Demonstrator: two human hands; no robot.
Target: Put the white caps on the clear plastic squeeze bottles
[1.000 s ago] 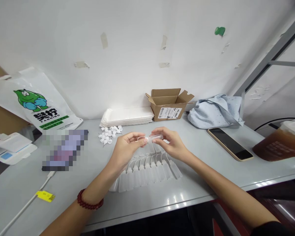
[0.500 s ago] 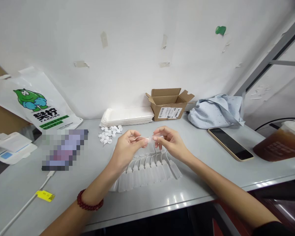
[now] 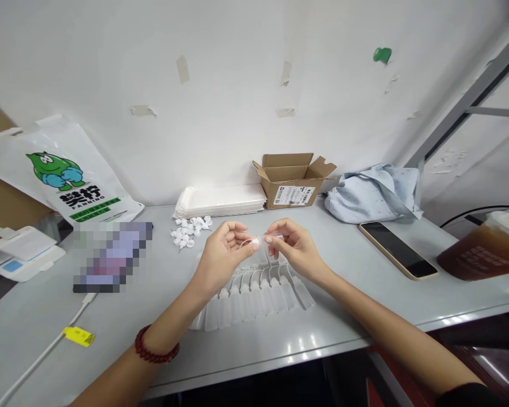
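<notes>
Left hand [image 3: 224, 253]: pinching a white cap [image 3: 255, 241]
Right hand [image 3: 296, 247]: gripping a translucent, seemingly cylindrical bottle [image 3: 262, 241] in front of the cardboard box [image 3: 294, 195]
Bottle row [image 3: 245, 302]: frosted plastic, slim, nearer than the box
Cap pile [image 3: 190, 230]: small, white, left of the box

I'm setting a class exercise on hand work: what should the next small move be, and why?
Probably a gentle press by the left hand on the white top: it grips that piece, the right hand holds the clear bottle, and the row of bottles has white tops on. Whether this one is seated is too small to tell.
</notes>
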